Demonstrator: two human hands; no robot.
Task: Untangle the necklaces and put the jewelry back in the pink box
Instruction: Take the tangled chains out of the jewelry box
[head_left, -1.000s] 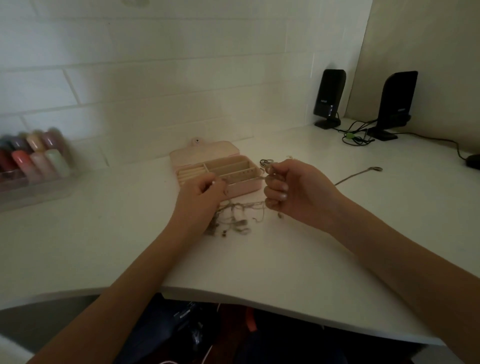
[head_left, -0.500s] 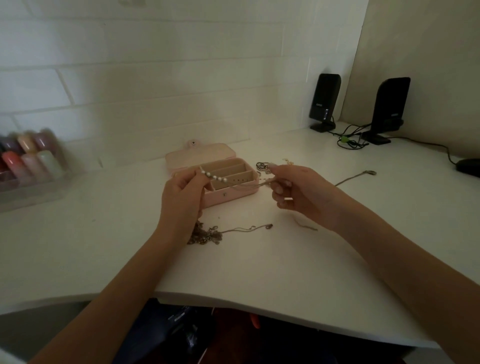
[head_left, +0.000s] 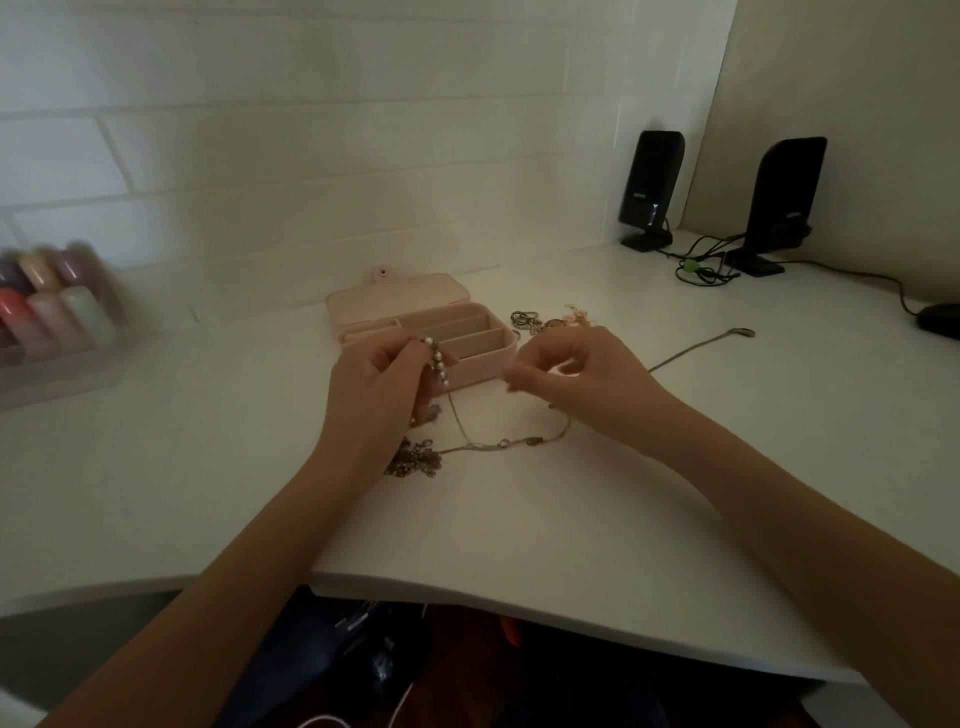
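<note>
Pearl strand (head_left: 438, 360) pinched in left hand (head_left: 375, 387) beside pink box (head_left: 470, 332) rim

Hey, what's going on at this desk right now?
A person is sorting tangled jewelry on a white desk. The left hand holds a pearl strand in front of the open pink box. The right hand is pinched, seemingly on a thin chain that trails across the desk to a tangled clump. More pieces lie beside the box, whose visible compartments look empty.

Pearl strand (head_left: 435, 359) in left hand (head_left: 375, 384), above desk (head_left: 208, 441)
</note>
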